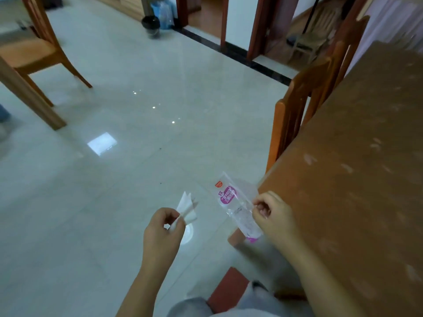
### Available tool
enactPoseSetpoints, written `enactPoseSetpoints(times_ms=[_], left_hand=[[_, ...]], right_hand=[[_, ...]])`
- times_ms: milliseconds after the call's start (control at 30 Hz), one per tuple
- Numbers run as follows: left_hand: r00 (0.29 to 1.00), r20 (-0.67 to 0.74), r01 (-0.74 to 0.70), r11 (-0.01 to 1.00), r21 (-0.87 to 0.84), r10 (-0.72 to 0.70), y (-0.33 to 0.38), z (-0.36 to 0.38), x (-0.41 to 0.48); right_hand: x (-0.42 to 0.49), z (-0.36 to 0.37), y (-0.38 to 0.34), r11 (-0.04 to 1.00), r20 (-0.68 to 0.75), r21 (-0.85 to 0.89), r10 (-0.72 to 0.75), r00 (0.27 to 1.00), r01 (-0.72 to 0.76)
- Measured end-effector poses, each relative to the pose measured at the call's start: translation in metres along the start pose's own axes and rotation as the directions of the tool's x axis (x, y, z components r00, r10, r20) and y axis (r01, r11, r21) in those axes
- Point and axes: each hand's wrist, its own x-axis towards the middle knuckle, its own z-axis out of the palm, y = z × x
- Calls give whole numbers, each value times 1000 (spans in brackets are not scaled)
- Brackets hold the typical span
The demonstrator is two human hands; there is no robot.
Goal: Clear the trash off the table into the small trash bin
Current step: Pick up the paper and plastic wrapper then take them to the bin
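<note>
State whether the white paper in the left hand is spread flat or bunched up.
Bunched up: the white paper gathers where the left hand pinches it.

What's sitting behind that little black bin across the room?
A bluish plastic bag stands behind the black bin, by the doorway. The bin hides its lower corner; contents too blurred to tell.

White crumpled tissue [187,209], clear wrapper [238,208] with pink label, orange-brown mottled table [366,156], black bin [150,25]
</note>
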Motion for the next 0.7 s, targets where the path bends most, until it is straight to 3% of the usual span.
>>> enactPoseSetpoints(times_ms=[367, 533, 700], left_hand=[[999, 36, 18, 998, -63, -15, 7, -16, 119], [994, 75, -77, 997, -13, 78, 47, 1, 222], [966, 204, -174, 984, 42, 162, 99, 31, 320]], right_hand=[[106, 66, -32, 1000, 21, -16, 23, 1000, -23], [203, 87, -27, 997, -35, 5, 73, 997, -73], [304, 75, -35, 995, -126, 41, 96, 987, -92]])
